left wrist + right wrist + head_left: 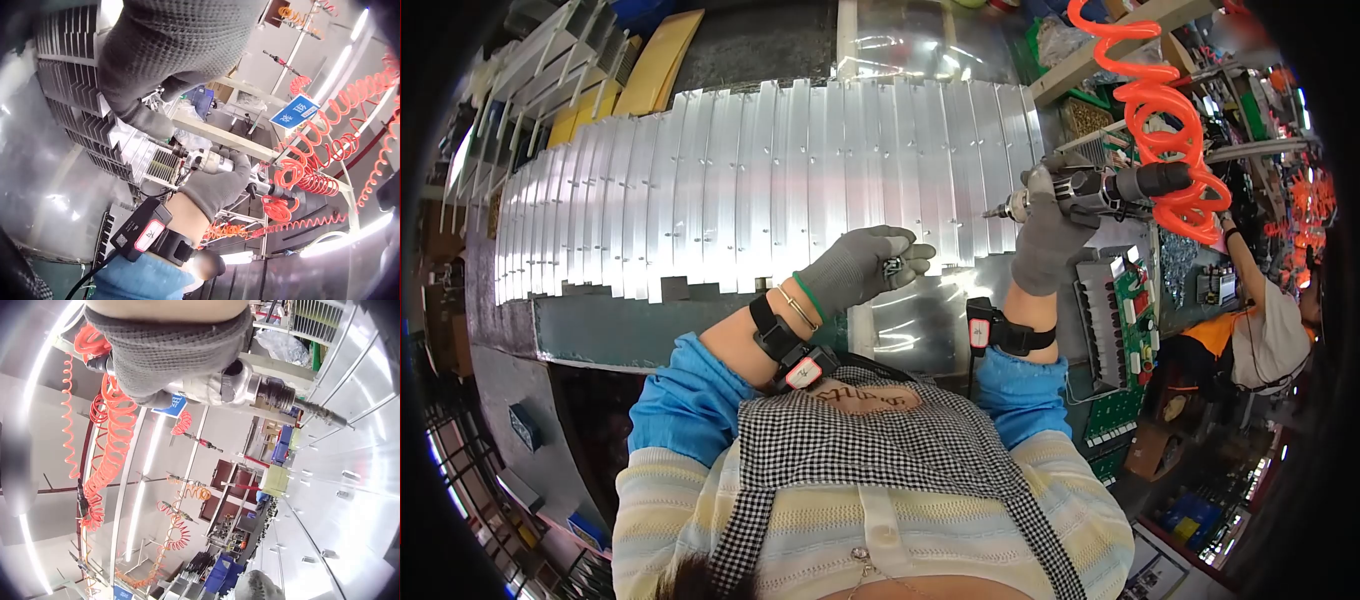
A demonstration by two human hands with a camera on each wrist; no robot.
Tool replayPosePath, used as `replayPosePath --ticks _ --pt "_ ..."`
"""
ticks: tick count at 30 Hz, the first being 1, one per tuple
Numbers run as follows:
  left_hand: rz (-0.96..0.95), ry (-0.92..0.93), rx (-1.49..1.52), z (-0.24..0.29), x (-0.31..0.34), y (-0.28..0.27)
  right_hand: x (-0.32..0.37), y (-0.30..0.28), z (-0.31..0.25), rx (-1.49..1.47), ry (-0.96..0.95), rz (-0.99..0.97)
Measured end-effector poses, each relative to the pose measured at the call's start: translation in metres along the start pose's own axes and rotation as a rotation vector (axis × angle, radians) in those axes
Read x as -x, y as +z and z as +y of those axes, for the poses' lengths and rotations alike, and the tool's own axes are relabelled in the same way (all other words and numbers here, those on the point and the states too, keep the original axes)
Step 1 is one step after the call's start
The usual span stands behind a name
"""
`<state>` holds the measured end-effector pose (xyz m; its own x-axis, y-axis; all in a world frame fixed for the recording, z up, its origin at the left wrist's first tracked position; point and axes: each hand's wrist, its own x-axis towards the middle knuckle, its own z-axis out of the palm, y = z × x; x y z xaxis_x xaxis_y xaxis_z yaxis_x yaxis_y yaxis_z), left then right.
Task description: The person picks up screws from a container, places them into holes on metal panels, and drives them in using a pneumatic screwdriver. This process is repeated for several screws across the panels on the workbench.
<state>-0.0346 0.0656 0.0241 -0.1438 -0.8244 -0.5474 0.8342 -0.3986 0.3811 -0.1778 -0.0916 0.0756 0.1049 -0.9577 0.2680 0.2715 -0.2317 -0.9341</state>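
My gloved right hand (1050,240) grips an air screwdriver (1090,190), its bit pointing left over a row of aluminium strips (800,170). In the right wrist view the driver's nose (278,394) and bit stand close over the shiny metal, beside small upright fasteners (350,475). My gloved left hand (865,268) is at the near edge of the strips, palm turned up and fingers curled round several small metal screws (892,267). The left wrist view shows that hand's glove (181,44) large in front, with the driver (215,162) beyond it.
A red coiled air hose (1170,110) hangs at the right and runs to the driver. Green circuit boards (1135,320) with black parts lie right of my right arm. Another person (1265,330) works further right. Yellow boards (658,65) and a metal rack (550,60) stand at the back left.
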Motion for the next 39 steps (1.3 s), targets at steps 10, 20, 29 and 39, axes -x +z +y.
replayPosePath --ticks 10,20,29,39 --pt "0.041 0.014 -0.159 0.0 -0.001 -0.011 -0.004 0.005 0.004 0.031 -0.007 0.008" --pt "0.091 0.056 -0.002 0.006 0.0 0.012 0.016 0.019 -0.051 -0.418 0.22 -0.161" --pt "0.095 -0.069 0.105 -0.001 -0.004 -0.014 0.039 0.052 -0.04 -0.373 0.142 -0.119" --pt "0.003 0.039 0.152 0.002 0.0 -0.004 0.01 0.021 -0.035 -0.098 -0.017 0.008"
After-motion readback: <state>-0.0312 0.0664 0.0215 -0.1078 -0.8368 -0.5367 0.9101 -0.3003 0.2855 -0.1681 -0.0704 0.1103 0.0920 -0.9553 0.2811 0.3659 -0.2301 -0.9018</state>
